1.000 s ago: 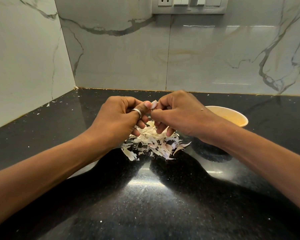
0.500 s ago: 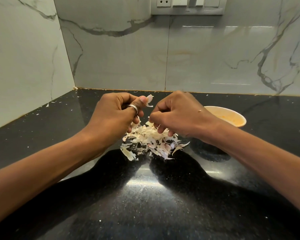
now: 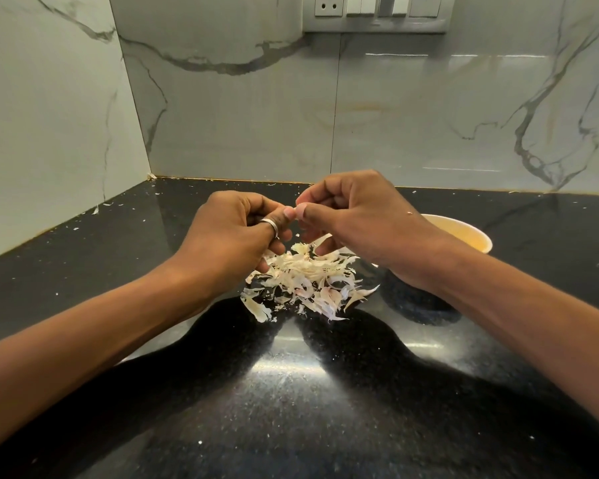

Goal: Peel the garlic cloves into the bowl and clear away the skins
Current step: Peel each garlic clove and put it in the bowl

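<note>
Papery, off-white garlic skins [image 3: 305, 281] lie heaped on the glossy black stone tabletop [image 3: 291, 409] directly beneath both hands. Peeling is therefore judged well advanced, while clearing is not yet begun. The left hand [image 3: 236, 233] and right hand [image 3: 353, 216] are curled, thumb tips meeting; any clove pinched there is hidden. The pale yellow round bowl [image 3: 464, 233] stands just behind the right wrist, its contents unseen.

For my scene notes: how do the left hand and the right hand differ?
The left hand wears a silver ring; the right hand shows none. The right hand sits slightly higher than the left hand. The right hand and wrist cover part of the bowl; the left hand covers none of it. Both curl their fingers above the skins, likely pinching a garlic clove hidden between them.
</note>
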The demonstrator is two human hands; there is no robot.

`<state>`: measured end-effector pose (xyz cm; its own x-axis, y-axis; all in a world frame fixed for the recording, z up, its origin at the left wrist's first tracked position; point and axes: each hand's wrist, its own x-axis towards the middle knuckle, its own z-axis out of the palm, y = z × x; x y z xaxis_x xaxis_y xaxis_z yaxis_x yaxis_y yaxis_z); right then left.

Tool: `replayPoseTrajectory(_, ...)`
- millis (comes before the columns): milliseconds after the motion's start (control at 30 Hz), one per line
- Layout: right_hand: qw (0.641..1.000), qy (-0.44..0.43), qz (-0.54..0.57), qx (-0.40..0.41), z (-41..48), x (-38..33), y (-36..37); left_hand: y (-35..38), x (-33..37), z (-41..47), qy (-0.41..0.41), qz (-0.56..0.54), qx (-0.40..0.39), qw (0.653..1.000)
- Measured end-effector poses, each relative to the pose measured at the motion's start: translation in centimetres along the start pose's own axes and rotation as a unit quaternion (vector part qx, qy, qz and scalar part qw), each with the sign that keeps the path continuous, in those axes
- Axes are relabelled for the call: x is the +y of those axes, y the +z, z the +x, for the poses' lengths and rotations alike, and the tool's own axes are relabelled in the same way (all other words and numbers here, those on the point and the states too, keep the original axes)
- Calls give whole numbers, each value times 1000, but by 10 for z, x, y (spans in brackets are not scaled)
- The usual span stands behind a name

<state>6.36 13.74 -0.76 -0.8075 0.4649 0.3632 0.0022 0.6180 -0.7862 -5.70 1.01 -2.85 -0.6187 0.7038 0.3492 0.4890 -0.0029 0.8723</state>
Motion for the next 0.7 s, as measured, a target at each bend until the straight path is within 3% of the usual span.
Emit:
replayPoseTrajectory(233,999,-5,-46,21,1,4,1,0,2,-3,-2,18,-25,1000)
replayPoseTrajectory(433,991,-70,-106,44,0,7,8,-2,3,-2,-20,43,-20,999)
replayPoseTrajectory(700,993,-76,-85,41,1,9,8,-4,7,-2,-104,-81,-36,991)
